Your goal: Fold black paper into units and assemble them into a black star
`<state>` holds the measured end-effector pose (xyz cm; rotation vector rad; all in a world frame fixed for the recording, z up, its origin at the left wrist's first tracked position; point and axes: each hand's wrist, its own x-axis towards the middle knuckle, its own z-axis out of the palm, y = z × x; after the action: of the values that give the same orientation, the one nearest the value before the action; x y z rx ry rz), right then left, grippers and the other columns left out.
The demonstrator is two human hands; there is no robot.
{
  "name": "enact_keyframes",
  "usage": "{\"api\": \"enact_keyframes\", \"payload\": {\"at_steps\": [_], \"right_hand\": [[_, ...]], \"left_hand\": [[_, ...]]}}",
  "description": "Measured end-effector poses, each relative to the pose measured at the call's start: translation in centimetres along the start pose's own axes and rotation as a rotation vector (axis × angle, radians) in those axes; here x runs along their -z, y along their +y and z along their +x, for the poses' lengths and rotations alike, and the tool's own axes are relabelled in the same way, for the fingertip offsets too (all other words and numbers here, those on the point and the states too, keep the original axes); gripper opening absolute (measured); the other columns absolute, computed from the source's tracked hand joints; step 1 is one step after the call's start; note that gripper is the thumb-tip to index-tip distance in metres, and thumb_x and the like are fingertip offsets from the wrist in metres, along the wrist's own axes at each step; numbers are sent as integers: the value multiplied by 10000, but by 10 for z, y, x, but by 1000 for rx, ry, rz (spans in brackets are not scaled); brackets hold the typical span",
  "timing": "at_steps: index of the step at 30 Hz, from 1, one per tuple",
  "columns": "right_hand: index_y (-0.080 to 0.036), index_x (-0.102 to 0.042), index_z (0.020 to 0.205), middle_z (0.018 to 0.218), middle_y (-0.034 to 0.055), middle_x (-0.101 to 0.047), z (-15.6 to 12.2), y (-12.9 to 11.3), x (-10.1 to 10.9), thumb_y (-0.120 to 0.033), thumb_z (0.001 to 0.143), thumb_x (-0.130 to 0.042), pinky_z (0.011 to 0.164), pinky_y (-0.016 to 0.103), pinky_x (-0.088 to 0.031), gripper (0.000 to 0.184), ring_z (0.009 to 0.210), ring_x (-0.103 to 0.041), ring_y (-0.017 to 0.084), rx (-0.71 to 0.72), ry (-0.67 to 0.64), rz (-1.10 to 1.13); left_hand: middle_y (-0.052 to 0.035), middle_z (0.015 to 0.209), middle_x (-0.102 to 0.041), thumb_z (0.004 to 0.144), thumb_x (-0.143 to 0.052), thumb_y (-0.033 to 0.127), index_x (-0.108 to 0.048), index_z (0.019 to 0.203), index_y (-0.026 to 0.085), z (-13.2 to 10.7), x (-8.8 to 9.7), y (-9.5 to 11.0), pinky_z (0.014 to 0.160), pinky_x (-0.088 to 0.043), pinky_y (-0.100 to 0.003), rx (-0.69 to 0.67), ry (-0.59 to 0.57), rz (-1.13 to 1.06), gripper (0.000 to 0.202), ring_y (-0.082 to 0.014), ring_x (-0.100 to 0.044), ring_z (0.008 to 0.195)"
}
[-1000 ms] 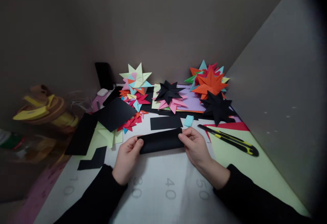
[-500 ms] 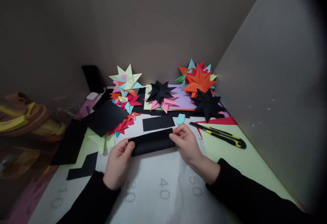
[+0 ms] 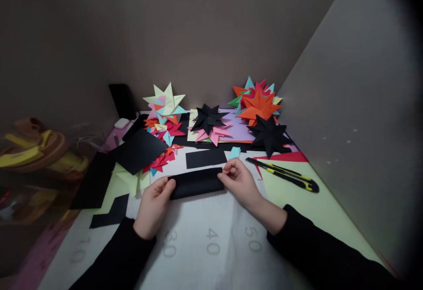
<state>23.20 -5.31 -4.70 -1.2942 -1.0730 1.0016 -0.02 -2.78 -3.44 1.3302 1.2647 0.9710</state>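
Observation:
A black paper strip (image 3: 197, 184) is stretched between my two hands above the table. My left hand (image 3: 154, 204) pinches its left end, thumb on top. At the other end, the thumb and fingers of my right hand (image 3: 238, 183) close on the upper right corner. The strip's upper edge curls slightly. Just behind it lies another black paper rectangle (image 3: 206, 158), with a small light blue paper piece (image 3: 234, 153) to its right. A black and yellow utility knife (image 3: 286, 175) rests to the right of my right hand.
Folded paper stars stand along the wall: a pale one (image 3: 166, 99), an orange one (image 3: 259, 106), black ones (image 3: 209, 118). Black sheets (image 3: 140, 150) and an L-shaped black scrap (image 3: 110, 213) lie left. A dark phone-like slab (image 3: 122, 100) leans at the back.
The strip has become a little more level in my hands. Both hands keep their grip on its ends. The whole view has shifted slightly.

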Motion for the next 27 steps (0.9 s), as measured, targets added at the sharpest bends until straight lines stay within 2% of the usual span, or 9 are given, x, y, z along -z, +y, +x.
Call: {"api": "enact_keyframes", "payload": {"at_steps": [2,5,10,16,20,27], "right_hand": [[-232,-432,761,651,-55,-494,0,-1,2,-183,727,-629,518,239,-349,206,556,-458,111,-1,-52,-64],[-233,-397,737,657,-55,-499,-1,-3,3,-184,732,-629,514,236,-358,237,557,-463,110,-4,-90,-46],[-228,-384,717,634,-63,-499,-2,-5,2,-188,716,-651,527,231,-363,270,559,-457,102,-28,-105,8],[-222,-386,709,632,-63,-507,1,-1,4,-196,690,-681,526,228,-356,297,557,-457,95,-75,-116,63],[-222,-385,708,632,-59,-514,2,0,7,-223,676,-699,507,227,-346,315,542,-453,94,-109,-124,81],[-221,-386,710,629,-58,-515,5,2,8,-222,674,-683,506,224,-334,299,542,-448,93,-131,-143,66]], "left_hand": [[48,553,-378,786,-581,404,-482,580,176,4,5,1,512,-255,-220,35,-36,12,323,-103,-329,546],[48,530,-342,772,-591,418,-430,521,176,9,13,3,500,-232,-230,82,-98,70,385,-101,-306,531],[42,551,-354,758,-616,415,-439,507,165,14,20,3,512,-233,-233,74,-145,113,396,-97,-312,543],[41,537,-428,703,-675,409,-505,557,160,14,25,5,497,-238,-227,182,-203,-9,335,-84,-342,503],[38,505,-448,705,-670,402,-518,533,160,14,29,7,461,-230,-221,235,-277,7,333,-74,-336,455],[46,484,-471,672,-699,365,-526,556,164,15,28,6,457,-243,-211,231,-219,20,289,-68,-355,439]]}}
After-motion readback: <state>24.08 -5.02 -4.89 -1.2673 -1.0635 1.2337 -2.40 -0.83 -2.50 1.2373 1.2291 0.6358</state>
